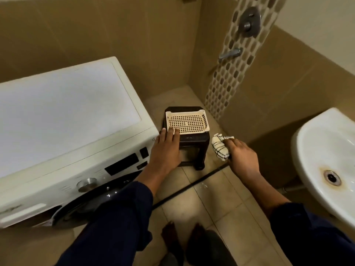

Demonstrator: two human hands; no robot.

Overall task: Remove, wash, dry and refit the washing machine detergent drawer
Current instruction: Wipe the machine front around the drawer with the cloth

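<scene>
A white front-loading washing machine (63, 116) fills the left side; its detergent drawer front (23, 214) shows at the lower left of the panel, flush with it. My left hand (167, 148) reaches forward with flat, spread fingers, the fingertips at the near edge of a cream perforated tray (186, 121). The tray rests on a dark brown plastic stool (192, 152). My right hand (243, 154) is closed on a bunched white cloth with black lines (220, 146), held just right of the stool.
A white wash basin (326, 160) with a rusty drain juts in at the right. A black hose (192, 187) crosses the tiled floor. Shower taps (247, 22) are on the far wall. My bare feet (182, 237) are at the bottom.
</scene>
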